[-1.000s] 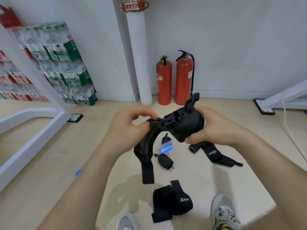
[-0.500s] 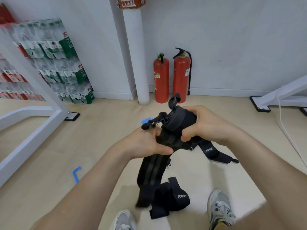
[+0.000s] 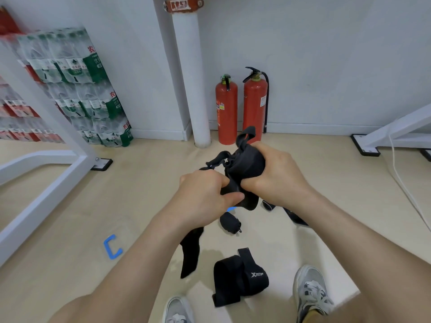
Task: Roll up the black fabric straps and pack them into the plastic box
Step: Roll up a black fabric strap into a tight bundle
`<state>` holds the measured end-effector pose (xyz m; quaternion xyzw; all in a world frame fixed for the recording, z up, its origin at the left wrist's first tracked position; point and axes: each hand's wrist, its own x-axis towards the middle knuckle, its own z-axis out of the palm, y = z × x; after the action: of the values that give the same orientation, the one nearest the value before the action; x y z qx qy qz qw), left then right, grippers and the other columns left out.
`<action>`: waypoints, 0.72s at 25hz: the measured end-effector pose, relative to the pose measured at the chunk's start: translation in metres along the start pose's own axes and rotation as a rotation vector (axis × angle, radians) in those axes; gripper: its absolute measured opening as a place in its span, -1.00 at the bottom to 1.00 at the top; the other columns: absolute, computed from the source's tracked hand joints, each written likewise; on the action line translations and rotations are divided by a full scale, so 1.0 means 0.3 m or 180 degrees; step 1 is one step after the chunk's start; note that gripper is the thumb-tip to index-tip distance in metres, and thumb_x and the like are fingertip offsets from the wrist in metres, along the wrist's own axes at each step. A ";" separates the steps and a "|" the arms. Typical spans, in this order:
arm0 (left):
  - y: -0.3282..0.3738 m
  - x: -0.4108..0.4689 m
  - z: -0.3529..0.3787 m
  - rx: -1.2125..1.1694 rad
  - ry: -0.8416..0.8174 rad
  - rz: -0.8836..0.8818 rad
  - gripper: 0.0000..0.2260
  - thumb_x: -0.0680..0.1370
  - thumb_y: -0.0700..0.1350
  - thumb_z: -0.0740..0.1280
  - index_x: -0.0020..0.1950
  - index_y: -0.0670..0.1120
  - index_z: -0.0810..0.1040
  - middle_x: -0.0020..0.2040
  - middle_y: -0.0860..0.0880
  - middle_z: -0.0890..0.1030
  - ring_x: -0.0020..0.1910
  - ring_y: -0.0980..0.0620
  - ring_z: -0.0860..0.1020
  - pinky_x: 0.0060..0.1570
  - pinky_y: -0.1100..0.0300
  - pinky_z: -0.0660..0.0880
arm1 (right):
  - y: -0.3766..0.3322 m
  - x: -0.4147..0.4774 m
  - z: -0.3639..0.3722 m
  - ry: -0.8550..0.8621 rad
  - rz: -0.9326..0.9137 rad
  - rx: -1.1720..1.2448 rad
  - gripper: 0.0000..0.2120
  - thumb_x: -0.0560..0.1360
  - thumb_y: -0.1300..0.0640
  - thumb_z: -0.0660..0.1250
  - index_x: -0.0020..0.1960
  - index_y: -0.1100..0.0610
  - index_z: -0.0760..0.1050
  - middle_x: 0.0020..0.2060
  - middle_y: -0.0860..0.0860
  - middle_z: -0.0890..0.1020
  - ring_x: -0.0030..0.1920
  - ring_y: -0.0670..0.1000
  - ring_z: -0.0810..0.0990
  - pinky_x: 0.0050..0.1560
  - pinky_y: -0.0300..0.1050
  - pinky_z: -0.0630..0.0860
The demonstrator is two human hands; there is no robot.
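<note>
The black strap was up in front of me, above the floor, part of it wound into a thick roll. My right grip was clenched round that roll, fingers curled over its top and thumb underneath. A short loop of the strap stuck up past my knuckles. My left grip pinched the band just beside the roll, thumb pressed along the fabric. The loose tail hung down below my left wrist, clear of the floor as far as I could tell.

Below my hands, on the pale floor, lay a small rolled strap. Nearer my feet sat a loosely folded strap with a white logo, one end sticking up. Another strap lay flat to the right, mostly hidden behind my right forearm. A scrap of blue showed just under the held strap; I could not tell what it was. A blue C-shaped piece lay well apart to the left.

My two grey shoes were at the bottom edge. Against the far wall stood two red fire extinguishers side by side, just beside a white pipe. Packs of bottled water were stacked at left behind a white frame. A white cable trailed along the floor at right.
</note>
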<state>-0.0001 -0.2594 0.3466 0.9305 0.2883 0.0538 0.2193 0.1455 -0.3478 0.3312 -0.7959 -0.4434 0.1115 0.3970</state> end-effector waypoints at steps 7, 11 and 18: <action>-0.014 -0.019 0.010 -0.0598 -0.0208 -0.0238 -0.73 0.57 0.12 0.31 -0.21 -0.02 0.41 -0.29 0.08 0.48 -0.24 0.05 0.47 -0.22 0.12 0.37 | -0.024 -0.008 0.018 0.0074 -0.0320 -0.0432 -0.57 0.28 0.05 0.46 0.12 -0.07 0.45 -0.15 -0.10 0.63 -0.10 0.08 0.59 -0.08 0.04 0.56; -0.024 -0.031 0.003 0.0263 -0.0144 -0.0199 -0.76 0.55 0.18 0.30 -0.15 0.08 0.36 -0.22 0.12 0.51 -0.06 0.08 0.42 0.04 0.07 0.25 | -0.020 0.012 0.008 0.0110 -0.0057 -0.0075 -0.60 0.27 0.11 0.46 0.07 -0.08 0.47 -0.17 -0.13 0.62 -0.12 -0.01 0.60 -0.10 0.00 0.58; -0.036 -0.021 0.006 -0.1407 -0.0218 -0.0672 -0.77 0.51 0.06 0.40 -0.18 -0.09 0.53 -0.28 -0.06 0.62 -0.26 0.00 0.59 -0.14 0.06 0.50 | -0.022 0.010 0.059 0.0150 -0.0329 -0.0636 -0.52 0.31 0.05 0.44 0.20 -0.04 0.42 -0.05 -0.05 0.63 -0.03 0.12 0.60 -0.06 0.02 0.55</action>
<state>-0.0104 -0.2556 0.3405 0.8259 0.3575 0.0607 0.4317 0.1337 -0.3341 0.3249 -0.8099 -0.4833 0.0273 0.3313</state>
